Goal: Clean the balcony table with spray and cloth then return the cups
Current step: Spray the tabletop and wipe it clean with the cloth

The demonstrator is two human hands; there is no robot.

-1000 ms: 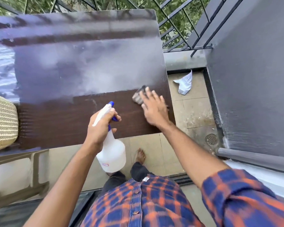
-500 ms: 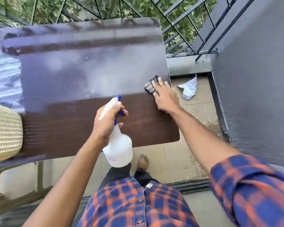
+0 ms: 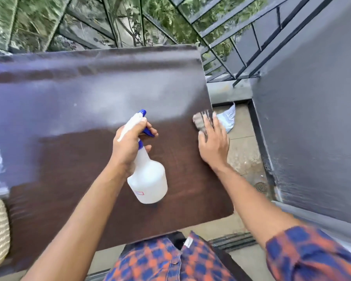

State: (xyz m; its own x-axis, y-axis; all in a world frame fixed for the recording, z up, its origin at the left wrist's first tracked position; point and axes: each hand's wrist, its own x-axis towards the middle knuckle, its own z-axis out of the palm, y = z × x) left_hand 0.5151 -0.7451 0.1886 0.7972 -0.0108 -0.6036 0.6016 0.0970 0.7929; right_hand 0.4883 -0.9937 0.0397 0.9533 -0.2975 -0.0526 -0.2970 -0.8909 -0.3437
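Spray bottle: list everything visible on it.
The spray bottle is white plastic with a rounded body, a small red-outlined label low on it, a white spray head, and a blue nozzle tip, trigger and collar. The left hand grips its neck, fingers at the trigger. It is tilted, nozzle pointing away, over the brown table.

Dark brown table (image 3: 69,179), pale sheen on far half; grey cloth (image 3: 199,122) at right edge.

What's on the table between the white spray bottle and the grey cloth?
Nothing: in the head view, only bare dark brown wooden tabletop shows between the white plastic spray bottle and the grey cloth.
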